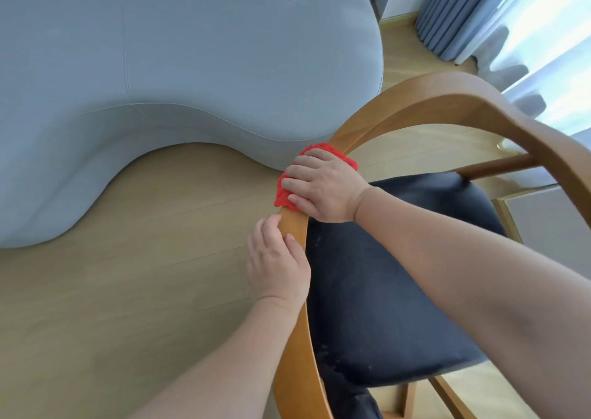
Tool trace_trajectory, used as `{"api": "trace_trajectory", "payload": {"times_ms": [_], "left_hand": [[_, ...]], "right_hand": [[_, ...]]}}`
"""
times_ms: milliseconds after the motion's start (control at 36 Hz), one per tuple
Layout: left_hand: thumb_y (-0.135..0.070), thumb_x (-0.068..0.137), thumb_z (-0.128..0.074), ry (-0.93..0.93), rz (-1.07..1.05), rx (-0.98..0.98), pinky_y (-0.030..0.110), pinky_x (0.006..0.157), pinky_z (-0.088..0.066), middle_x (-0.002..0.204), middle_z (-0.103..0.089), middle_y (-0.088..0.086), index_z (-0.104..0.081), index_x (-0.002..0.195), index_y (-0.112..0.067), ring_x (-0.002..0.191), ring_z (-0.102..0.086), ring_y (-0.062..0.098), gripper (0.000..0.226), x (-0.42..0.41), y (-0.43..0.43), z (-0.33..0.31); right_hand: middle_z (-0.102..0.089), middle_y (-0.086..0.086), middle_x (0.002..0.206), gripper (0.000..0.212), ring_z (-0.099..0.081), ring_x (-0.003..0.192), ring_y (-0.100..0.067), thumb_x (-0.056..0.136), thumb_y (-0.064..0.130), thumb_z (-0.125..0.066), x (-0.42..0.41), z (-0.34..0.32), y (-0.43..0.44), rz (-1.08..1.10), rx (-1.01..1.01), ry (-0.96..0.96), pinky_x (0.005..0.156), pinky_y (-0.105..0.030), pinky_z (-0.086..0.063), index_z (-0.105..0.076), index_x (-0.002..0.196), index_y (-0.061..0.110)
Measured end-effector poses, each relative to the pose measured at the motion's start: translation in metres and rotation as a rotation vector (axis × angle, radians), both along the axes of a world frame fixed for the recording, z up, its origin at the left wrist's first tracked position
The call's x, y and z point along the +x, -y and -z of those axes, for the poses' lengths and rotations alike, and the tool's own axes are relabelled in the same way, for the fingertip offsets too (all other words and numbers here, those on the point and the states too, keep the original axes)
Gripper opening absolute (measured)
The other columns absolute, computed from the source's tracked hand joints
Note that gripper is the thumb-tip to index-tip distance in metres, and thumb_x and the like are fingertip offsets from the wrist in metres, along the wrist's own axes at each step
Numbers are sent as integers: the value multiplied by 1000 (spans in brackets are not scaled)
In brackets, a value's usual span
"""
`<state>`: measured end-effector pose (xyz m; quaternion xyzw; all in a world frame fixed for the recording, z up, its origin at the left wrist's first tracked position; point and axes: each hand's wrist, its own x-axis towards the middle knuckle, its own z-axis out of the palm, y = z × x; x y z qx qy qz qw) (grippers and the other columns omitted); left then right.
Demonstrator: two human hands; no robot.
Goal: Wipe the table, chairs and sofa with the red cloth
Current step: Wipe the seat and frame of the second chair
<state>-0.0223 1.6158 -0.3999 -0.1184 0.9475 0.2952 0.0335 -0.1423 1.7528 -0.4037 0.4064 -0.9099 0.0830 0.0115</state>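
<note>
My right hand (323,188) presses the cloth (339,154) flat on the rail (447,98) of the chair (383,290), fingers nearly straight and spread, near the sofa (192,66). My left hand (278,265) grips the rail just beside it, thumb on top. I think it is best to follow the curve with even pressure and fold the cloth over both edges.

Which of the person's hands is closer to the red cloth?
Right. The right hand presses down on the red cloth on the wooden chair rail; the left hand grips the rail nearer the person, clear of the cloth.
</note>
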Motion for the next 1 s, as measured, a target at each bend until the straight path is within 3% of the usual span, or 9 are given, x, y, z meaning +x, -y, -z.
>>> {"api": "trace_trajectory", "payload": {"times_ms": [139,333,500,667,833,917,1000], "left_hand": [[-14,89,-52,-8,28,-75,41,80,-49,112,-57,8,-54,118,-8,100,-55,27,30,-12,-3,0],[-15,89,-53,9,75,-131,41,81,-44,106,-60,11,-57,114,-5,97,-56,31,27,-33,-8,-4],[-13,89,-55,-58,223,-133,40,81,-42,109,-60,11,-59,114,-5,98,-55,31,26,-74,-25,-9],[-23,97,-42,21,255,-109,38,86,-39,112,-60,6,-58,117,-10,103,-53,27,29,-103,-34,-4],[-34,95,-24,34,194,-194,36,64,-44,83,-62,2,-62,88,-14,73,-56,26,44,-116,-37,6],[-31,96,-29,-20,247,-231,31,64,-37,92,-65,6,-65,100,-11,74,-58,27,41,-112,-41,7],[-29,96,-29,-81,347,-243,36,68,-44,106,-66,10,-62,115,-7,85,-63,31,44,-109,-42,7]], "right_hand": [[-65,-4,89,43,-58,87,-30,100,36,-30,-14,5,-6,74,4,-66,87,-42,-41,-65,91,13],[-61,-4,84,46,-55,83,-29,101,37,-25,-35,-6,-30,188,155,-151,84,-43,-41,-60,86,12],[-61,-3,81,44,-54,79,-29,100,36,-29,-47,-15,-48,281,121,-212,82,-43,-42,-61,83,12],[-62,-3,82,45,-54,79,-28,100,36,-28,-53,-21,-62,339,95,-234,81,-41,-41,-62,84,13],[-62,-1,80,40,-55,78,-27,99,32,-33,-66,-31,-82,421,36,-259,79,-41,-42,-63,81,14],[-64,-1,84,40,-56,81,-27,99,33,-32,-66,-32,-91,460,56,-247,81,-41,-42,-65,86,15],[-65,-1,83,39,-57,80,-27,98,33,-34,-66,-30,-96,491,31,-276,80,-41,-43,-66,85,15]]}}
